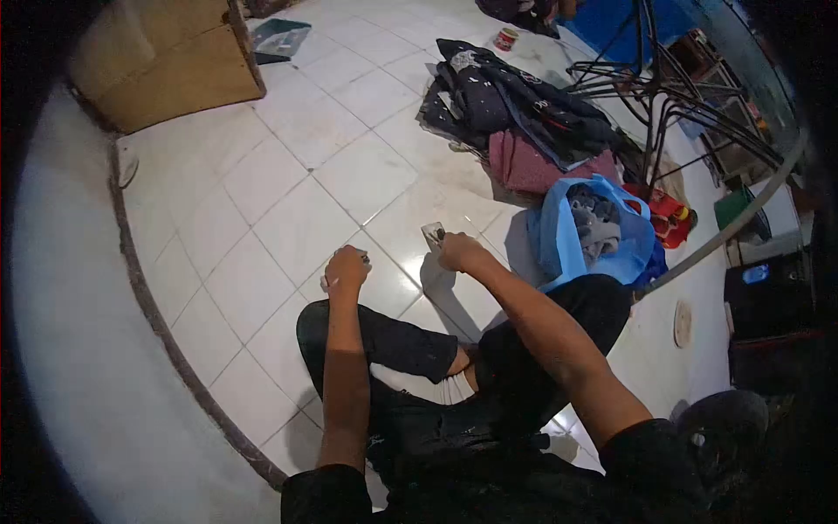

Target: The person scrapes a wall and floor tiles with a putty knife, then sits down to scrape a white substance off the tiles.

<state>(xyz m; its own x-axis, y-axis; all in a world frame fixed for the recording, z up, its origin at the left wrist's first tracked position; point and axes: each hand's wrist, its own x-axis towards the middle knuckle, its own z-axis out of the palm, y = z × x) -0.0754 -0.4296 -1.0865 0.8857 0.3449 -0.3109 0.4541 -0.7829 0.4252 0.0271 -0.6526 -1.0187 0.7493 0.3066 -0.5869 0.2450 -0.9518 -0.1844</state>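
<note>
My left hand (347, 269) is closed in a fist above the tiled floor, in front of my bent left knee. A small greyish bit shows at its finger side, too little to name. My right hand (461, 252) is closed around a small flat tool (431, 231) with a pale, whitish blade-like end, like a putty knife. The tool points up and to the left, over the white tiles. The two hands are apart from each other. I sit cross-legged on the floor, in dark trousers (419, 345).
Right of my hands stands a blue bag (559, 236) with grey cloth inside. Behind it lies a pile of dark clothes (515, 96), near a black metal frame (650, 96). A red tin (505, 38), a wooden panel (166, 61) and a dustpan-like tray (279, 40) are farther off.
</note>
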